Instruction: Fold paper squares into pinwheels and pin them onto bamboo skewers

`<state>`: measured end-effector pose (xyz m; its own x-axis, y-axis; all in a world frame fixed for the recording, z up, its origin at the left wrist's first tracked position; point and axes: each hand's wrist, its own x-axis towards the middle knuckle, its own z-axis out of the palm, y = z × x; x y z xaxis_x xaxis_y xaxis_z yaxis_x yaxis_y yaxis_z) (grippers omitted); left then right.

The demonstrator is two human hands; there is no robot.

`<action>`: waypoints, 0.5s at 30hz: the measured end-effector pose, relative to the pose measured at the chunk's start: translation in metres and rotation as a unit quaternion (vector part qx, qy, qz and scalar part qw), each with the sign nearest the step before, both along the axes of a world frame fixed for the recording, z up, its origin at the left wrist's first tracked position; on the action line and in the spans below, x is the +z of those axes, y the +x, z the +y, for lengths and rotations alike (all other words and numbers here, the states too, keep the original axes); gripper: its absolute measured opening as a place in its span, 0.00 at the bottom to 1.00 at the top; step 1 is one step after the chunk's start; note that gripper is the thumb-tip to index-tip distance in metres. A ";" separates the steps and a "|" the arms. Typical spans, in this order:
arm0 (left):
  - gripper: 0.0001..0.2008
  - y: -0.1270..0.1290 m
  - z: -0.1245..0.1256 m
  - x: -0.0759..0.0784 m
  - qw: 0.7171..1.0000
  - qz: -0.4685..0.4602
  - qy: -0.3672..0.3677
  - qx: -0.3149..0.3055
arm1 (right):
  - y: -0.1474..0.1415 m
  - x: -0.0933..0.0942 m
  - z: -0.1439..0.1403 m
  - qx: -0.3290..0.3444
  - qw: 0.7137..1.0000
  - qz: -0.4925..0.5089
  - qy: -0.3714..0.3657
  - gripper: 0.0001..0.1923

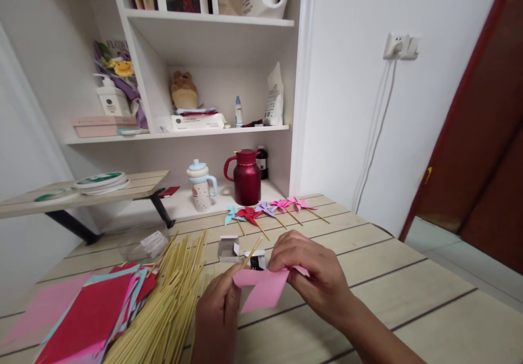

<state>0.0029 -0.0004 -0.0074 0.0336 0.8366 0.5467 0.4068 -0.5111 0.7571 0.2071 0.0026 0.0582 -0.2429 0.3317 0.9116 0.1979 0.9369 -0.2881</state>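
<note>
A pink paper pinwheel, partly folded, is stretched between my two hands above the slatted table. My left hand is closed, thumb and fingers pinching the paper's left end. A thin wooden stick rises at those fingertips; its lower end is hidden. With fingers bent over the top edge, my right hand grips the pinwheel's right side. Just beyond the hands lie a small clear box and an open small box with dark contents.
Bundled sticks and stacked colored paper sheets lie at the left. Several finished pinwheels line the table's back edge. A red jug and a speckled cup stand behind. A raised wooden stand holds round white discs.
</note>
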 end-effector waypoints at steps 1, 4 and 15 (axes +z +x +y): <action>0.18 0.000 -0.001 0.001 1.000 0.005 0.010 0.000 | 0.000 0.000 0.000 0.002 1.000 -0.001 -0.001 0.12; 0.17 0.002 -0.004 0.004 1.000 0.002 0.012 0.009 | -0.001 0.000 0.000 0.002 1.000 -0.001 -0.005 0.11; 0.20 0.025 -0.014 0.020 0.933 -0.259 -0.210 -0.136 | -0.001 0.001 0.000 0.006 1.000 -0.003 -0.011 0.10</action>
<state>0.0275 -0.0142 0.0131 0.0975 0.9797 0.1752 -0.1707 -0.1570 0.9727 0.2061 0.0023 0.0593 -0.2527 0.3481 0.9027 0.1890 0.9328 -0.3068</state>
